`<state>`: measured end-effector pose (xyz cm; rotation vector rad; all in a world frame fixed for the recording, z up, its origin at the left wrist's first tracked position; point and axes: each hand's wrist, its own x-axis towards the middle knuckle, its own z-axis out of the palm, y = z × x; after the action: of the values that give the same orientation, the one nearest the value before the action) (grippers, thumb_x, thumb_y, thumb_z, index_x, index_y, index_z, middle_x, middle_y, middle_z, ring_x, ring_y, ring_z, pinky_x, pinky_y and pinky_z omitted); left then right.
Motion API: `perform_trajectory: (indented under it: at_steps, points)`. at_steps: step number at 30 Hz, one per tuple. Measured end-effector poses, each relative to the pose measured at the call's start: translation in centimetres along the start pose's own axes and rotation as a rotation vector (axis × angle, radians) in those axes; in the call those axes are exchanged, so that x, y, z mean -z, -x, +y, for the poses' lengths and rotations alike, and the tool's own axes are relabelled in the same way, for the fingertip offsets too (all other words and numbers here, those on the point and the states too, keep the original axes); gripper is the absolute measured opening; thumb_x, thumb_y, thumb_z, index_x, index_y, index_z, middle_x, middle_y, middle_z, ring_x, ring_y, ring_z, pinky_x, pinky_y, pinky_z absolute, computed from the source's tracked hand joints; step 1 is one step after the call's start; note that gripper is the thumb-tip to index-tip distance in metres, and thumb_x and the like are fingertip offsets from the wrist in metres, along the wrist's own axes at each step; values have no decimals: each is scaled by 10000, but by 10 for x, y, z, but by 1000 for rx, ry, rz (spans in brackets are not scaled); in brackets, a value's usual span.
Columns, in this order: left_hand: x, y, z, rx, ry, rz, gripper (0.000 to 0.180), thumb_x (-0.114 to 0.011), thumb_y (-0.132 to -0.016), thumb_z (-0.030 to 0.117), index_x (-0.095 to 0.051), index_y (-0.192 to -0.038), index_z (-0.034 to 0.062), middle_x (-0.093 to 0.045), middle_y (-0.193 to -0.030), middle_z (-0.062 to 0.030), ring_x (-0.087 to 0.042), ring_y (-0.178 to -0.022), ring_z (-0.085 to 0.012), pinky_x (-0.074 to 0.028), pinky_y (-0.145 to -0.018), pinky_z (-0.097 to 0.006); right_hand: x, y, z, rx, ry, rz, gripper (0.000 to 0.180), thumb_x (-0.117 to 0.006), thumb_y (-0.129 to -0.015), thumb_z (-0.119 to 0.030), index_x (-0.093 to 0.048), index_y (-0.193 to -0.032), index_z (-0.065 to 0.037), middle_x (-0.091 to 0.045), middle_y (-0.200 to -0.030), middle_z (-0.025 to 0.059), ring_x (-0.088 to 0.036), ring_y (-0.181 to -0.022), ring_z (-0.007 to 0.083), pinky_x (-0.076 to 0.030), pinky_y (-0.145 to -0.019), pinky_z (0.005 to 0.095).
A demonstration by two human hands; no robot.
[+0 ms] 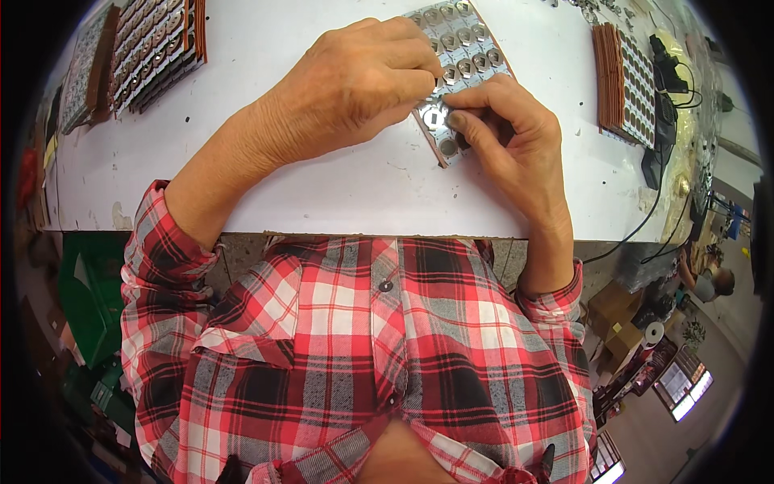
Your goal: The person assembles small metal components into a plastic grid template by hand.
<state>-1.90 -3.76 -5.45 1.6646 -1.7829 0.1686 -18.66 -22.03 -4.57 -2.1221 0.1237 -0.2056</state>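
Note:
A panel of small circuit boards (463,60) lies at a slant on the white table, with rows of round silvery metal pieces on it. My left hand (363,81) reaches over the panel's left side, fingers pinched together near its lower part; whatever they grip is hidden. From the right, my right hand (516,133) has its thumb and index fingertip closed at a white round spot (435,118) on the panel. Anything between those fingertips is too small to make out. Below them, one more round metal piece (448,148) shows near the panel's lower corner.
Stacks of similar panels stand at the far left (157,52) and at the right (622,85). Black cables and plugs (665,113) run along the table's right edge. Loose metal bits (601,10) lie at the back. A green bin (89,298) sits below the left edge.

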Motion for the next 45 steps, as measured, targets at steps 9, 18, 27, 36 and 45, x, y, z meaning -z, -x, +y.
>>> perform_trajectory:
  at_steps: [9,18,27,36,45]
  points:
    - [9,-9,14,3,44,101,353,-836,-629,-65,-717,-948,28,-722,-939,-88,-708,-932,-303,-582,-754,-365,-10,15,-21,22,-336,261,189,-757,-954,19,-745,-1139,55,-707,-978,48,-619,-734,58,-446,-606,181]
    - [7,-11,17,175,268,132,446,-892,-636,-8,-742,-1054,34,-750,-1024,-93,-706,-989,-325,-574,-843,-389,4,10,-25,-217,-663,250,139,-729,-995,-52,-710,-1101,35,-745,-973,80,-636,-680,72,-466,-510,200]
    - [8,-6,8,74,24,-26,528,-931,-619,66,-737,-1109,37,-706,-1274,-127,-624,-1279,-351,-498,-1080,-491,5,5,-12,-264,-277,212,139,-760,-973,-18,-776,-1107,13,-775,-922,36,-678,-739,45,-468,-570,165]
    - [9,-5,7,71,19,-37,528,-933,-626,74,-734,-1114,42,-709,-1278,-118,-633,-1270,-350,-513,-1074,-481,-2,9,-6,-114,-100,200,126,-753,-970,9,-783,-1090,33,-777,-957,49,-703,-843,76,-560,-741,212]
    - [10,-7,7,66,27,-45,529,-925,-637,80,-729,-1126,41,-704,-1286,-121,-630,-1270,-354,-509,-1080,-479,-3,9,-3,-193,-212,250,272,-707,-992,39,-724,-1263,20,-746,-983,6,-661,-822,47,-533,-709,199]
